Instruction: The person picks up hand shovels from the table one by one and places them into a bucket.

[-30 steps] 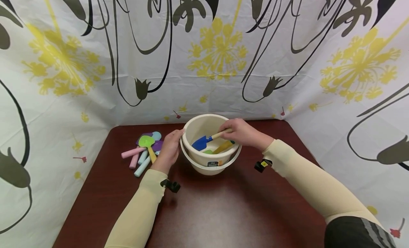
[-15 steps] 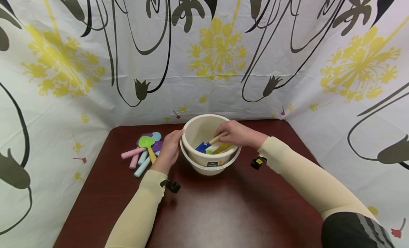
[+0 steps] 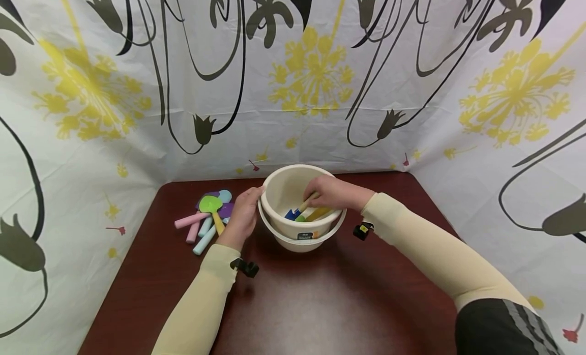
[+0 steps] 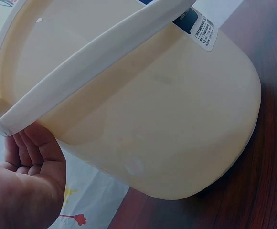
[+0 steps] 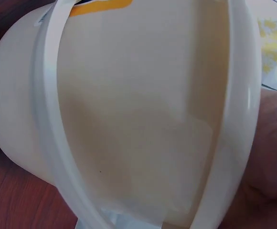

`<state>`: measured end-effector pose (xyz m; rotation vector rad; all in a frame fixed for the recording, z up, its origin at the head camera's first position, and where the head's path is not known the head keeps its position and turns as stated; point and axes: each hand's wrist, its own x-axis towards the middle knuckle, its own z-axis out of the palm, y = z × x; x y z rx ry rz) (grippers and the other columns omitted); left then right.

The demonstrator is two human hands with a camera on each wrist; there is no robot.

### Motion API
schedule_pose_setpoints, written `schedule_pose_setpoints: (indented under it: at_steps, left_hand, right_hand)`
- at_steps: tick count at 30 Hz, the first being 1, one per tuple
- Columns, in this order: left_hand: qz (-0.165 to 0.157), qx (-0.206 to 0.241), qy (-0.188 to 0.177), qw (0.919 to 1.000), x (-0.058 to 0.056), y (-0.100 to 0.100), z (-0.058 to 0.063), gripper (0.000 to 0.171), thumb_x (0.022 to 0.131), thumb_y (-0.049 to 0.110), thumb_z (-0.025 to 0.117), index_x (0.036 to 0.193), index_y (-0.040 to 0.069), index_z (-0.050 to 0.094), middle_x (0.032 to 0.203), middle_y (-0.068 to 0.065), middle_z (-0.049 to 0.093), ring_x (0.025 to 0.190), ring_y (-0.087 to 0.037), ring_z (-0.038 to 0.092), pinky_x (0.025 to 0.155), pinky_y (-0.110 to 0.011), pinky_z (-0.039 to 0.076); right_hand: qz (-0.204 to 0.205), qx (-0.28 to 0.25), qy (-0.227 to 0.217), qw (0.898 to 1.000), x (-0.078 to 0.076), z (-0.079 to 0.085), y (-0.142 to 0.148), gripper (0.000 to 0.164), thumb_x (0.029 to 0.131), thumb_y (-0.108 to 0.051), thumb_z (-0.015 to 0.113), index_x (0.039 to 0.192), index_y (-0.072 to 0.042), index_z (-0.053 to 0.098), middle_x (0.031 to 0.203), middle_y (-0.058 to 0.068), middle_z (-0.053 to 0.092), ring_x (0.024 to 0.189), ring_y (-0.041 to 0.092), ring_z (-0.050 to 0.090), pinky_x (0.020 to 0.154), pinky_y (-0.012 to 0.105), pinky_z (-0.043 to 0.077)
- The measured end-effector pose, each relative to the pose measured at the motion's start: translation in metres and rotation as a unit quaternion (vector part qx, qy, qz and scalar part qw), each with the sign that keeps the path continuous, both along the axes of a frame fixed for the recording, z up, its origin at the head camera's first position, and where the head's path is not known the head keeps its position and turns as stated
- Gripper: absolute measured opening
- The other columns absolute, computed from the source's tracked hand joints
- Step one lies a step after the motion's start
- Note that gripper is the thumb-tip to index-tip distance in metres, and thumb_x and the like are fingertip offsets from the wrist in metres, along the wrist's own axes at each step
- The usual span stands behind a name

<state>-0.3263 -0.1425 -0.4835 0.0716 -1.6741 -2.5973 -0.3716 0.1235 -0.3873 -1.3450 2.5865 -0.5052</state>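
I've got the right hand [image 3: 333,191] pinching a tan-handled blue shovel [image 3: 299,211], tilted inside the top cream bucket [image 3: 285,223]. Left hand [image 3: 244,212] grips the rim. Barcode label [image 4: 205,36] below, print too tiny for me.

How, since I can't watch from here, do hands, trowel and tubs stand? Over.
Left hand holding stacked tubs at the side. Right hand inside upper tub, gripping blue trowel by its handle. Yellow item close by, possibly crowding; nothing plainly blocking.
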Motion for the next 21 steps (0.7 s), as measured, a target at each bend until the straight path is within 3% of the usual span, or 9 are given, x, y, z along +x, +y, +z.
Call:
schedule_pose_setpoints:
  at_steps: [9,16,21]
  left_hand:
    - [-0.001,0.0,0.003,1.0,0.0004,0.0007,0.0005,0.027,0.11,0.02,0.069,0.086,0.007,0.069,0.09,-0.002,0.063,0.086,-0.015,0.059,0.077,-0.023,0.053]
    - [0.0,-0.006,-0.005,1.0,0.0001,-0.001,-0.0009,0.022,0.11,0.021,0.069,0.094,0.007,0.072,0.096,-0.004,0.065,0.093,-0.017,0.059,0.082,-0.025,0.055]
    - [0.0,-0.009,-0.005,0.9999,0.0004,-0.0009,-0.0009,0.022,0.11,0.021,0.069,0.093,0.008,0.073,0.095,-0.003,0.065,0.091,-0.016,0.059,0.081,-0.025,0.054]
  right_hand:
    - [0.021,0.021,0.01,1.0,-0.0023,-0.0003,-0.0043,0.011,0.101,-0.007,0.077,0.108,-0.007,0.085,0.108,0.001,0.081,0.106,0.022,0.073,0.097,0.042,0.057]
    - [0.002,0.057,0.014,0.998,-0.0039,0.0005,-0.0064,0.009,0.101,-0.006,0.077,0.107,-0.009,0.084,0.105,0.0,0.08,0.101,0.019,0.071,0.096,0.04,0.057]
    - [-0.022,0.086,0.014,0.996,-0.0009,0.0023,-0.0084,0.007,0.097,-0.002,0.076,0.099,-0.006,0.082,0.093,0.001,0.077,0.087,0.018,0.065,0.087,0.038,0.056]
